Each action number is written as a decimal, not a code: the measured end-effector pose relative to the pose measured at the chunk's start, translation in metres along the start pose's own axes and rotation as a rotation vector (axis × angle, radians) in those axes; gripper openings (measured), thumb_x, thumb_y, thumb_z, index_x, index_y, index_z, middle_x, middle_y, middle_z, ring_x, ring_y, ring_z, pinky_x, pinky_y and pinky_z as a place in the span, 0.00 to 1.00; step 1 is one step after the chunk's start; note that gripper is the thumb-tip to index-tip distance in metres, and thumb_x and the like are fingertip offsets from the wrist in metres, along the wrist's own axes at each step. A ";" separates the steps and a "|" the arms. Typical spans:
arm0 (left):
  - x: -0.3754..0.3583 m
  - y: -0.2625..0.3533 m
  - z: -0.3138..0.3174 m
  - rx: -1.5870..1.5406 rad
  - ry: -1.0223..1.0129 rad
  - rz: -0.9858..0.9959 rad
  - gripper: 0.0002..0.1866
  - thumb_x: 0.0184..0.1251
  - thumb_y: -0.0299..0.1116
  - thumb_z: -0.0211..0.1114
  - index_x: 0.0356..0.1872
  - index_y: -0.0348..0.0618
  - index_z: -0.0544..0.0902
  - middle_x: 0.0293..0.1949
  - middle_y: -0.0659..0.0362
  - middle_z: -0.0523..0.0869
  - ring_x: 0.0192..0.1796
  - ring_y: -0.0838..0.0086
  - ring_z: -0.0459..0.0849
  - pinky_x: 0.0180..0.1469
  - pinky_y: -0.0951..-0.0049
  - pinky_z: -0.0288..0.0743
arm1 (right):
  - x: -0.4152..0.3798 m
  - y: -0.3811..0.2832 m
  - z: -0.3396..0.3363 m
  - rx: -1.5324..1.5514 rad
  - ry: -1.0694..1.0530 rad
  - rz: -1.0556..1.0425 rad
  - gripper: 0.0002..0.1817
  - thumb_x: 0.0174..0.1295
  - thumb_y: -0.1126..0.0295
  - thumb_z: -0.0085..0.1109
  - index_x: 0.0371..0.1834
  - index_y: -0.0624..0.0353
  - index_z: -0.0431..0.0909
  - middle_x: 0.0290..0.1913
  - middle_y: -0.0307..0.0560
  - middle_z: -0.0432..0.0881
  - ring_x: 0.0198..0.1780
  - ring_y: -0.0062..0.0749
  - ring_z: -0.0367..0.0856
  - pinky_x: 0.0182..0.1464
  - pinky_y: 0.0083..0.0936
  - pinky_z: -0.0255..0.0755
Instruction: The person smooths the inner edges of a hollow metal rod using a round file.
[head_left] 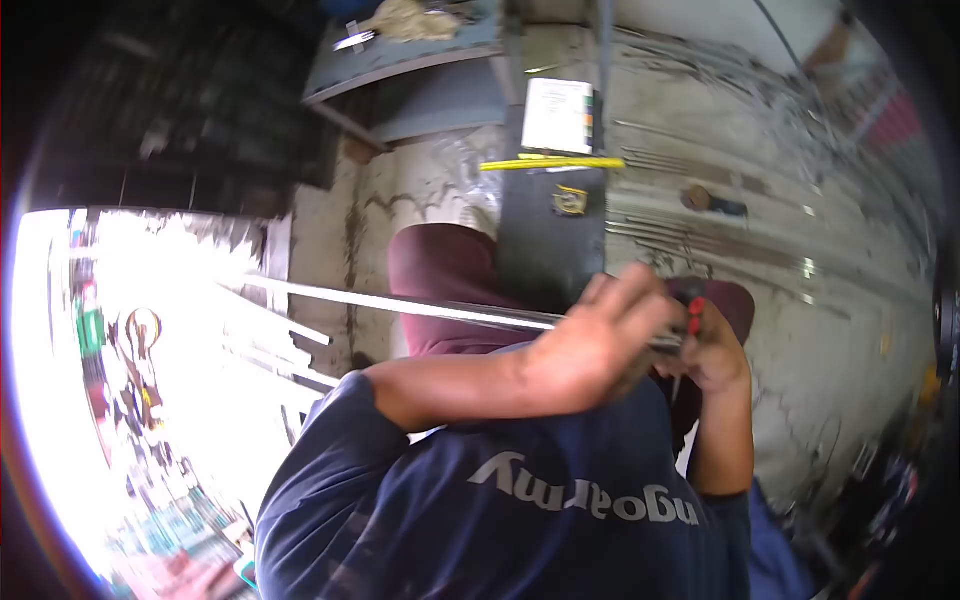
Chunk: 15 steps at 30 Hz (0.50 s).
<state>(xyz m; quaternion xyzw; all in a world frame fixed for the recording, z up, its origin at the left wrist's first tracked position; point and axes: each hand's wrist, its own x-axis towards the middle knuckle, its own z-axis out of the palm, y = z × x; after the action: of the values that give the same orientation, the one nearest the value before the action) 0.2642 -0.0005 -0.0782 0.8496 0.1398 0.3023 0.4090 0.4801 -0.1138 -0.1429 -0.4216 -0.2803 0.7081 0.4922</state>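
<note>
A long silvery metal bar (430,309) stretches from the bright left side to my hands in front of my chest. My left hand (600,345) is wrapped round the bar near its right end, and its fingers are smeared by motion. Close beside it, my right hand (718,350) is closed on a red-and-black handled tool (694,314). The tool's working end is hidden between the hands, so its kind does not show. A thin metal piece sticks out below my right hand.
Ahead lies a dark bench board (550,235) carrying a tape measure (570,201), a yellow folding ruler (550,163) and a sheet of paper (557,116). Several metal rods (660,235) lie on the floor to the right, near a dark-handled tool (715,201). A grey shelf (420,75) stands ahead.
</note>
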 end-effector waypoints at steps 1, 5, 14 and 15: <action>0.003 0.001 -0.002 0.077 -0.034 0.108 0.28 0.55 0.22 0.79 0.58 0.40 0.79 0.53 0.49 0.78 0.56 0.52 0.82 0.52 0.54 0.78 | 0.002 -0.003 0.007 -0.029 0.011 -0.076 0.26 0.54 0.52 0.84 0.39 0.64 0.84 0.28 0.43 0.84 0.24 0.24 0.80 0.25 0.22 0.67; 0.008 0.010 -0.017 0.115 0.004 0.197 0.26 0.65 0.31 0.71 0.63 0.41 0.76 0.55 0.46 0.75 0.54 0.54 0.83 0.59 0.54 0.72 | 0.010 -0.040 0.056 -0.292 0.349 -0.104 0.28 0.47 0.61 0.74 0.51 0.66 0.83 0.40 0.45 0.86 0.30 0.29 0.84 0.31 0.26 0.73; -0.056 -0.001 -0.072 0.361 0.022 0.139 0.22 0.67 0.43 0.74 0.55 0.41 0.82 0.54 0.49 0.83 0.54 0.55 0.88 0.57 0.52 0.71 | 0.011 -0.063 0.016 -0.608 -0.077 -0.368 0.24 0.52 0.59 0.70 0.44 0.63 0.71 0.26 0.47 0.78 0.21 0.31 0.77 0.21 0.24 0.71; -0.072 -0.008 -0.082 0.391 -0.013 0.075 0.25 0.64 0.46 0.77 0.56 0.42 0.82 0.55 0.51 0.83 0.60 0.56 0.84 0.62 0.50 0.69 | 0.010 -0.069 0.035 -0.627 -0.077 -0.434 0.23 0.55 0.59 0.72 0.42 0.62 0.71 0.25 0.44 0.76 0.25 0.32 0.79 0.25 0.26 0.72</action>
<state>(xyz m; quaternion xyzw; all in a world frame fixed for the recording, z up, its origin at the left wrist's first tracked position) 0.1572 0.0194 -0.0733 0.9193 0.1616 0.2789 0.2257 0.4794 -0.0787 -0.0728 -0.4556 -0.5843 0.4826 0.4671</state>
